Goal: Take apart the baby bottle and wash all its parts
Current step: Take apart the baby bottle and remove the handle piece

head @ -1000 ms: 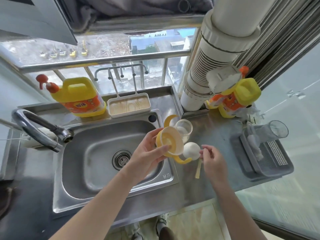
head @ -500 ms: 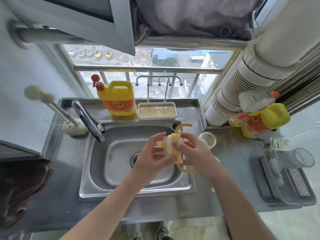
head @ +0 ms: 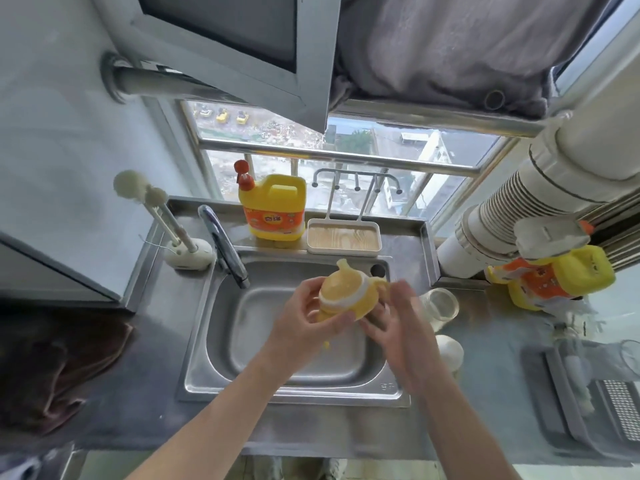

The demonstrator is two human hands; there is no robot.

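Above the steel sink [head: 242,341], my left hand [head: 304,317] grips the yellow bottle top [head: 346,292], a collar with a white ring, a spout and handles. My right hand [head: 398,323] is at its right side, blurred; fingers touch the yellow handle part. The clear bottle body [head: 438,306] lies on the counter right of the sink. A white rounded bottle part [head: 450,351] sits just in front of it.
The faucet [head: 225,247] arches over the sink's back left corner. A yellow detergent jug [head: 273,206] and a small hook rack with tray [head: 343,237] stand behind. A brush stand [head: 187,254] sits left, a grey drying tray [head: 588,393] right, a brown cloth [head: 52,368] far left.
The view tilted up and left. My right hand left the white part on the counter and joined the left hand at the yellow top, which has turned spout-up over the sink.
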